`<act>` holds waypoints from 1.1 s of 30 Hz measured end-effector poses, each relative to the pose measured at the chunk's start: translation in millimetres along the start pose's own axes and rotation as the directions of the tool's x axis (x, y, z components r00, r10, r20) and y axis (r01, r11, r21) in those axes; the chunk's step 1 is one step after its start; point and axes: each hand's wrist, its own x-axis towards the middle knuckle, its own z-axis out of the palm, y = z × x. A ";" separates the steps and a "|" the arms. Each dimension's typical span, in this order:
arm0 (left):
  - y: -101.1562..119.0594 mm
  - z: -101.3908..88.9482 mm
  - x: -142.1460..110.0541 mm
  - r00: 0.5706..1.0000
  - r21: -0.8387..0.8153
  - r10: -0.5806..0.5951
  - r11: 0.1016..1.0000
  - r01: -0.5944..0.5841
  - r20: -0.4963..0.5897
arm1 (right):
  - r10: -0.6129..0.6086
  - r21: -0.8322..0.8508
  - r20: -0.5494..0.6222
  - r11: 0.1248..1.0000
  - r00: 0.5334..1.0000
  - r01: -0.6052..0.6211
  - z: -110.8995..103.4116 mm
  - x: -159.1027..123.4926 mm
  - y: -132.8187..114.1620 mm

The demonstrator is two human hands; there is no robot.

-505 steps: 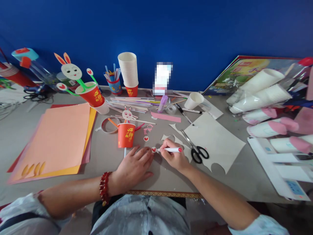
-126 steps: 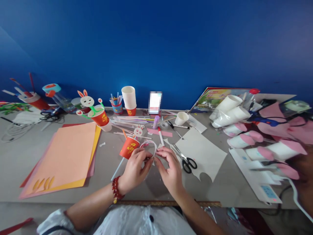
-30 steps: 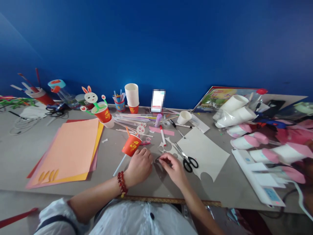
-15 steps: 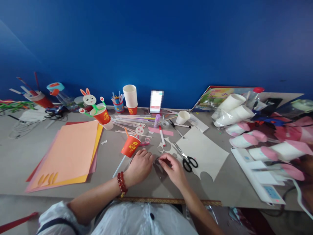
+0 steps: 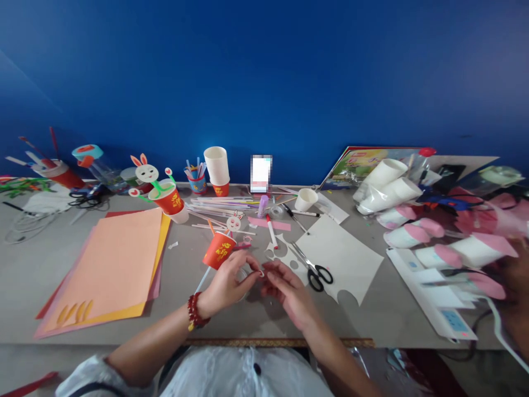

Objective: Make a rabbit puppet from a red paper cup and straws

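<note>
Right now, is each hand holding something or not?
Left hand: fingers closed on a small white piece.
Right hand: fingers curled close by; can't tell if it holds anything.

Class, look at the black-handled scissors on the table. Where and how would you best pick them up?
I would grip the black-handled scissors by the two black handle loops, coming from the person's side with the right hand. They lie flat, loops nearer the person and metal blades pointing away, so that approach should keep fingers off the edges.
</note>
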 end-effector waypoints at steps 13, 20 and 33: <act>-4.6 3.0 -4.8 0.961 -0.048 0.273 0.960 -0.275 -0.045 | 0.037 0.322 -0.121 0.947 0.992 0.004 19.1 2.0 1.0; -9.1 11.5 -8.5 0.968 -0.094 0.221 0.968 -0.233 -0.121 | -0.176 0.063 -0.236 0.979 0.956 0.196 22.4 1.0 1.8; -20.4 21.0 -11.1 0.981 -0.395 0.015 0.914 -0.091 -0.191 | -0.225 -0.176 -0.129 0.964 0.966 0.201 23.3 2.1 -14.0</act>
